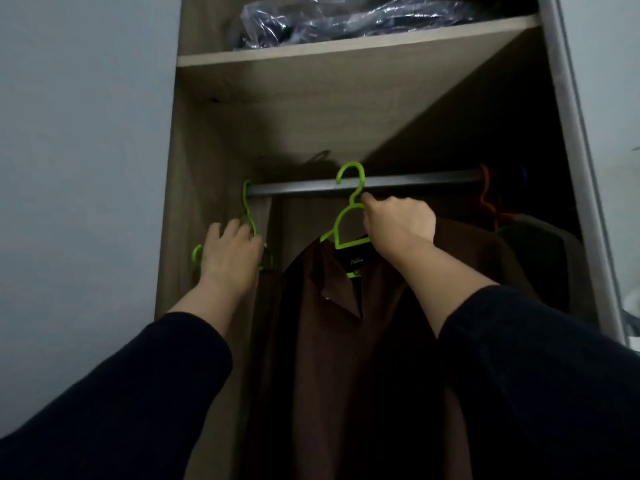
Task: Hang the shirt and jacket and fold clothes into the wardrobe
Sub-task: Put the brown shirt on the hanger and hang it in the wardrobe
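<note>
Step in hand: hanging the brown shirt [332, 327] on the wardrobe rail [398, 183]. All positions are taken relative to the rail.

The shirt sits on a green hanger [348, 216]. The hanger's hook is looped over the rail near its middle, and the shirt hangs straight down below it, collar open and label visible at the neck. Judged from this, the shirt is already carried by the rail.

Right hand [398, 223]: just below the rail, fingers pinched on the neck of the shirt's hanger directly under the hook. Clamped on the hanger.

Left hand [232, 254]: below the rail's left end, fingers curled around a second, empty green hanger [251, 220] whose hook is over the rail against the wardrobe's left wall. The grip looks light. The two hands are well apart.

Toward the rail's right end an orange hanger [486, 192] carries a dark garment [540, 258]; the detail is too dim to read. Above the rail, a shelf [346, 50] holds a clear plastic bag [346, 19] with dark contents.

Next move, as a judgement: release the shirt's hanger once it hangs steady, then lift the empty hanger's hook up and off the rail, presumably for the jacket. The hook needs to clear the rail's top without knocking the shirt's hanger. The jacket and the clothes to fold are not in view.
</note>
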